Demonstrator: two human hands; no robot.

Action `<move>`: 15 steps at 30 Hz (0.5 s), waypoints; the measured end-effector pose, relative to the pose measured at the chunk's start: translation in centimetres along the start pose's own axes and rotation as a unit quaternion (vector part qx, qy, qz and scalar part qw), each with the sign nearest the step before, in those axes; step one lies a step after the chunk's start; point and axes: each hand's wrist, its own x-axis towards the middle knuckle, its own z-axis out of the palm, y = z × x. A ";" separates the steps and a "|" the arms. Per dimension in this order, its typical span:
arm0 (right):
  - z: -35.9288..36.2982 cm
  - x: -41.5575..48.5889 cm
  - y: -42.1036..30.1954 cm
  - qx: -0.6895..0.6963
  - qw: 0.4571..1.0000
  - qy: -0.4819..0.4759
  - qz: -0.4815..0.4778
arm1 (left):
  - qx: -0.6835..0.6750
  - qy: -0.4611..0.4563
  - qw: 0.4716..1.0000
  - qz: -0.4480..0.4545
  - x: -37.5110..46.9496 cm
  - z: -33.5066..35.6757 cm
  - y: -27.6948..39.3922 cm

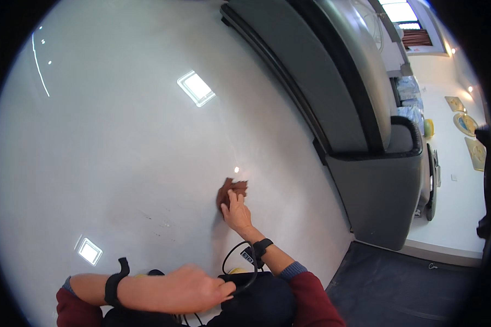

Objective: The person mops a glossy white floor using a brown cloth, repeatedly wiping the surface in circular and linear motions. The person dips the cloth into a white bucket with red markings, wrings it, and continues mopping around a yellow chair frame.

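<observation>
A brown cloth (226, 195), bunched and with a ragged-looking edge, lies on the glossy white floor (147, 135). My right hand (236, 213) is on it, fingers spread over the cloth and pressing it down. Around my right wrist is a black strap with a small device (247, 256), from which a black cable (225, 261) loops toward my left hand. My left hand (198, 288) is curled in front of my dark-trousered knee (262, 298), its fingertips at the cable; whether they pinch it is unclear. A black strap (113, 288) circles my left wrist.
Dark smudges (161, 224) mark the floor left of the cloth. A grey sofa (343, 81) with black trim and a broad armrest (376, 196) borders the right side. A dark mat (393, 282) covers the lower right. Bright ceiling lights reflect off the floor.
</observation>
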 end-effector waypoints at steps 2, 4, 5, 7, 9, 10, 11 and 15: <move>-1.6 0.7 -2.3 0.088 0.994 0.012 -0.069 | 0.000 0.006 1.000 0.007 -1.0 -1.8 -1.8; -5.0 2.0 -3.3 0.123 0.986 0.076 -0.087 | -0.001 -0.030 0.999 -0.043 -1.2 -3.5 -3.6; -7.0 2.6 -3.4 0.139 0.976 0.108 -0.126 | -0.037 -0.016 0.998 -0.038 -1.6 -4.5 -4.4; -10.7 3.6 -2.9 0.198 0.968 0.108 -0.112 | -0.103 -0.055 0.987 -0.107 -2.6 -6.4 -5.4; -13.1 4.6 -1.9 0.274 0.946 0.133 -0.114 | -0.177 -0.119 0.950 -0.229 -3.1 -8.1 -6.0; -14.0 5.2 -1.1 0.264 0.946 0.155 -0.107 | -0.168 -0.121 0.949 -0.238 -3.4 -8.7 -6.0; -14.5 6.0 -0.2 0.260 0.941 0.173 -0.134 | -0.163 -0.116 0.948 -0.247 -3.7 -9.3 -6.0; -13.4 9.4 4.1 0.078 0.967 0.220 0.102 | -0.164 -0.073 0.934 -0.308 -3.8 -10.4 -6.7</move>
